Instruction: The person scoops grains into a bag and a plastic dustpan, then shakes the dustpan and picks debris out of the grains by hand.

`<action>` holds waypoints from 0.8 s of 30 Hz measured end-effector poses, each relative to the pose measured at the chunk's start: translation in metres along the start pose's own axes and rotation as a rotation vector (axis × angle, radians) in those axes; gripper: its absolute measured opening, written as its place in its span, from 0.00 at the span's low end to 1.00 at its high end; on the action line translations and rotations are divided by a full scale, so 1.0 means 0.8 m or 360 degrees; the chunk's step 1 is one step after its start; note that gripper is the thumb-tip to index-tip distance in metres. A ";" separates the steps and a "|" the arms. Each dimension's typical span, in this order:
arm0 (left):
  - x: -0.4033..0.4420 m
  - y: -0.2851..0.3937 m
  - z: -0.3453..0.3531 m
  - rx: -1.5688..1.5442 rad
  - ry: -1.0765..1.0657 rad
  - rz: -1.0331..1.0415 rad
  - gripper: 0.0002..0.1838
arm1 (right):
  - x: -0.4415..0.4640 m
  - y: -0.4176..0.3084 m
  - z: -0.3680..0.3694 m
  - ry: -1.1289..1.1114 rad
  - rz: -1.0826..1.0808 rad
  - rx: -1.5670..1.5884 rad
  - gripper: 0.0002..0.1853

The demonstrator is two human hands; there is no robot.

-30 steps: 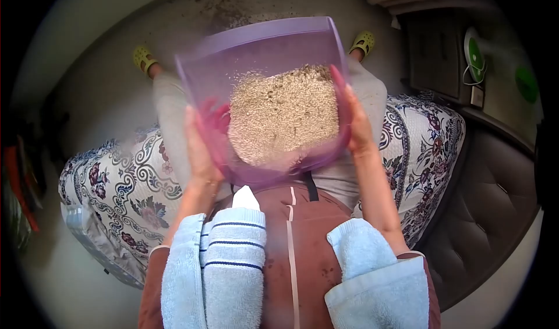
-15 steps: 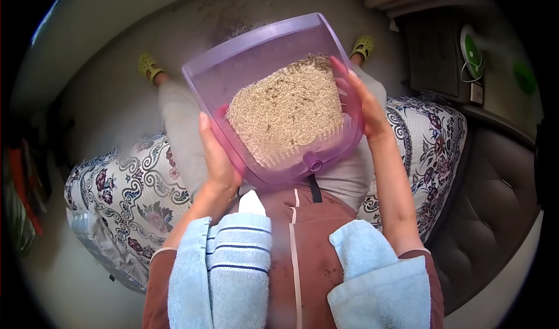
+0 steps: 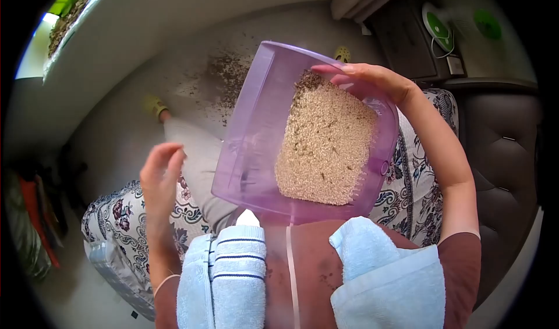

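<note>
A purple translucent bin (image 3: 244, 137) is tilted in front of my body, its wide rim toward the left. Pale grain (image 3: 326, 148) with darker bits fills part of it, the dark husks gathered at the top corner. My right hand (image 3: 372, 79) grips the bin's upper right edge, its fingers seen reddish through the plastic. To the left of the bin, my left hand (image 3: 163, 166) is raised and off it, slightly blurred, with thumb and fingers apart and nothing between them.
Dark debris (image 3: 224, 79) is scattered on the floor beyond the bin. A flowered bedspread (image 3: 122, 212) lies under my legs. At the right are a dark headboard (image 3: 495, 148) and a cabinet (image 3: 402, 38) with a green and white device (image 3: 438, 29). Yellow clogs (image 3: 154, 105) are on my feet.
My left hand has let go of the bin and moved left. The bin has turned, its wide rim swinging leftward, with my right hand now at its upper edge. The view has shifted toward the window side.
</note>
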State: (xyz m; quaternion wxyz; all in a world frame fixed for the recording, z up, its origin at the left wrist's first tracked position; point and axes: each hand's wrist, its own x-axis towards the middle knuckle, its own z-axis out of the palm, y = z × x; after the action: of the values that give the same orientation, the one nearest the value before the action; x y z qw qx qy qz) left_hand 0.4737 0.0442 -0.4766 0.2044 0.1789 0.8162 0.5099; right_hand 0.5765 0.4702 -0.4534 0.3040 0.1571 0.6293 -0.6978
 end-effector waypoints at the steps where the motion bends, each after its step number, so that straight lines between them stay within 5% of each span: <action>1: 0.010 0.024 0.000 0.0098 0.0162 0.0265 0.09 | 0.002 0.010 0.001 -0.0010 0.0004 0.0002 0.36; 5: 0.069 0.105 0.075 0.0677 -0.0258 0.1469 0.12 | -0.003 -0.001 0.026 -0.0175 -0.0140 0.0001 0.33; 7: 0.082 0.113 0.105 0.0804 -0.0348 0.1651 0.13 | -0.004 -0.005 0.047 -0.0170 -0.0181 -0.0092 0.32; 24: 0.070 0.095 0.151 0.1142 -0.0063 0.1752 0.11 | 0.004 0.004 0.059 0.0060 -0.0075 -0.0406 0.38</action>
State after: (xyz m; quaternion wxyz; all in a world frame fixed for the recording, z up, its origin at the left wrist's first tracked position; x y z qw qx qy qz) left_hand 0.4943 0.1953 -0.4640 -0.1437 0.6368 0.7209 0.2327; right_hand 0.5836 0.4237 -0.4503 0.2932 0.1155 0.7220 -0.6160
